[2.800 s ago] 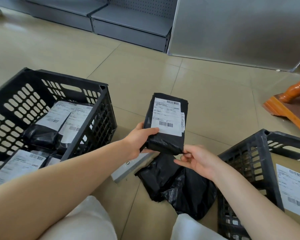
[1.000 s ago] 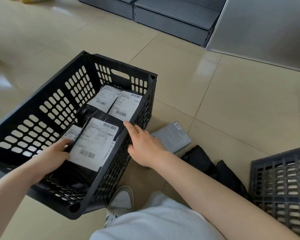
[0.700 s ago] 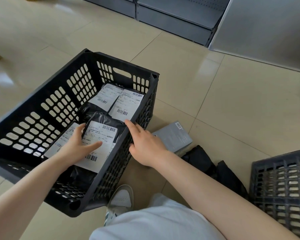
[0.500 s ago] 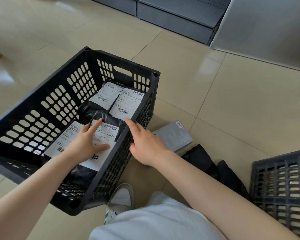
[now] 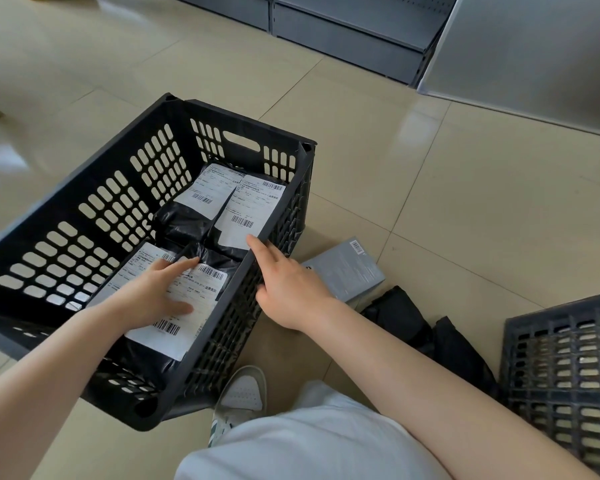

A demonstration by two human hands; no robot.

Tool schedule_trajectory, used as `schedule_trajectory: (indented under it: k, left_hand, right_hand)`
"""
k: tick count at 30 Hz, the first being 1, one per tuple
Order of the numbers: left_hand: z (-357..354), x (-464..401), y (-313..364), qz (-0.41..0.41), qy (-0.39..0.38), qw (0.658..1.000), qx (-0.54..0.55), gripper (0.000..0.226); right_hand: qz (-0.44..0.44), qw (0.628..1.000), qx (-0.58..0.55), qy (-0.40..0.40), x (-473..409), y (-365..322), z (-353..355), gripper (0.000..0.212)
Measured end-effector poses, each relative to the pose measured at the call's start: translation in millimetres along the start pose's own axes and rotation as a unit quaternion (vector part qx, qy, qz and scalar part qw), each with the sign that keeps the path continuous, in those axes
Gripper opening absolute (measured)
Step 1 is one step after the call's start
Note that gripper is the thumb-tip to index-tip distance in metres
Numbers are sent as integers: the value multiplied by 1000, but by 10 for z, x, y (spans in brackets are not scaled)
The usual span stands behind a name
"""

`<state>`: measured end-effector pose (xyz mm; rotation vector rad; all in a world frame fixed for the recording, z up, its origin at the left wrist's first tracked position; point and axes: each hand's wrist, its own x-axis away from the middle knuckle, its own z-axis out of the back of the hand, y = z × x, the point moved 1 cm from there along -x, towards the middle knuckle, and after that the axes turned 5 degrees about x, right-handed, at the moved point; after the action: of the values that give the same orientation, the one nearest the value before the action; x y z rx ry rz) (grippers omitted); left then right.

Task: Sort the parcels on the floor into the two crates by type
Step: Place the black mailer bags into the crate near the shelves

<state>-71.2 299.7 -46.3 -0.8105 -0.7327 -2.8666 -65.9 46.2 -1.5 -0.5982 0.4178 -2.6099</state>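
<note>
My left hand [image 5: 153, 294] lies flat inside the black crate [image 5: 84, 216], fingers nearly straight and spread, pressing down on the white label of the black bagged parcel [image 5: 184, 317] beneath it; nothing is pinched or gripped, the palm and fingers just rest on top. That parcel sits in the near right part of the crate, against the right wall, with three more labelled black parcels around it, two of them toward the far end [image 5: 222, 199]. My right hand [image 5: 286, 284] rests on the crate's right rim, fingers extended along the top edge, index pointing forward, holding nothing. Just outside that wall, a grey flat box [image 5: 347, 268] and crumpled black bags [image 5: 426, 330] lie on the tiled floor [image 5: 465, 188], near the second crate [image 5: 565, 372] at my right.
</note>
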Motion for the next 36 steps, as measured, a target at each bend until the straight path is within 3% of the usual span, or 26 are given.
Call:
schedule_trajectory:
  k: [5,16,22,26,31,36]
  left_hand:
    - [-111,-33,1,23,-36,999,-31,113]
    - [-136,-28,193,61,-33,993,-96,116]
    - [-158,10,349,33,14,993,-116,87]
    - [-92,18,538,16,50,997,-56,64]
    - [59,14,906,-32,103,992,58,59]
    - [63,64,1500,-108,165,978,62,58]
  right_hand:
    - [0,1000,2,3,-11,4,-20,79]
    - [-3,999,-35,6,10,34,2,79]
    - [7,999,-37,8,81,215,114,82]
    - [-16,999,-39,31,174,558,478,82]
    - [-102,991,-56,67,402,1068,910,76]
    - [-174,982,-50,45,738,1630,1047,73]
